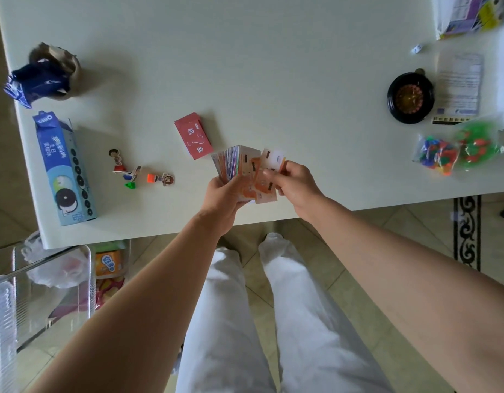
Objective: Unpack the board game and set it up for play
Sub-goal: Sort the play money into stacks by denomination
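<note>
Right above the near edge of the white table (273, 52), the left hand (222, 194) has its fingers curled round the lower end of a fanned stack of play-money notes (233, 163), whose edges show several colours. Just beside it, the right hand (293, 182) pinches a few orange and pale notes (266, 184) between thumb and fingers, and these overlap the stack. A small pile of red chance cards (192, 137) lies face up on the table just beyond the hands. To the left, cardboard character pawns (119, 160) on coloured bases stand or lie near an Oreo box (65, 168), with a brown paper bag (55, 66) further back. On the right side sit a black roulette-style spinner (409, 97), a printed leaflet (459, 83) touching it, two clear bags of coloured plastic pieces (435, 156), a white die (417, 48) and the game box (466, 15) at the far corner.
</note>
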